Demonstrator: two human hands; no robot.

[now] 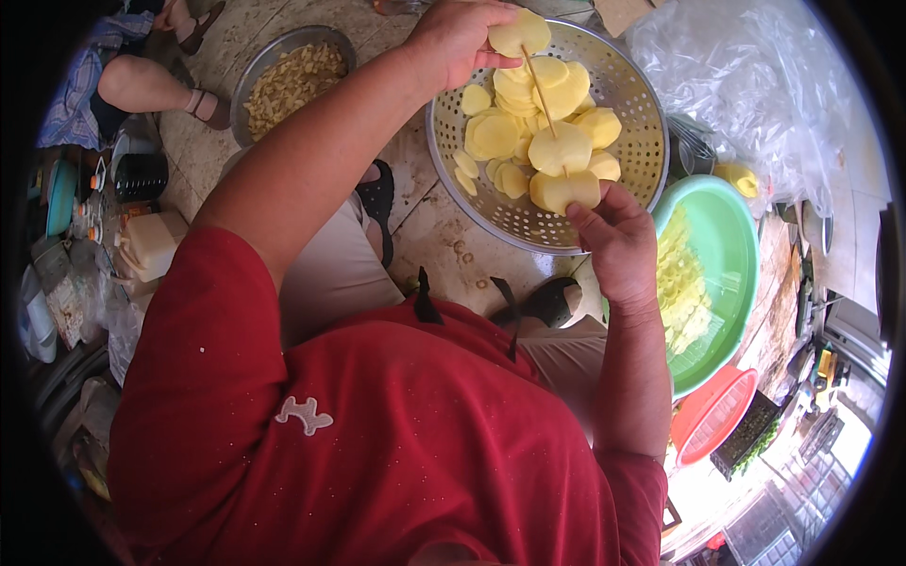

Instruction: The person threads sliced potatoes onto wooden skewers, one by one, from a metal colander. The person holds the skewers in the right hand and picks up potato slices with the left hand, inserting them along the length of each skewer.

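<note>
A thin wooden skewer (539, 92) slants over a metal colander (640, 152), threaded through pale yellow potato slices. At its upper end, my left hand (460, 46) pinches a potato slice (520, 33) against the stick. Lower down, a slice (559, 148) is spread across the skewer with no finger on it. My right hand (616, 240) holds the lower end, thumb and fingers on a thick bunch of slices (563, 191). Beneath the skewer, loose potato slices (495, 134) lie heaped in the perforated bowl. My right palm hides the skewer's lower end.
A metal bowl of chopped pieces (294, 85) stands at the upper left, near another person's leg (145, 85). On the right are a green basin (732, 262) with pale slices in liquid, a red basket (715, 417) and clear plastic sheeting (743, 78). Jugs (152, 244) line the left.
</note>
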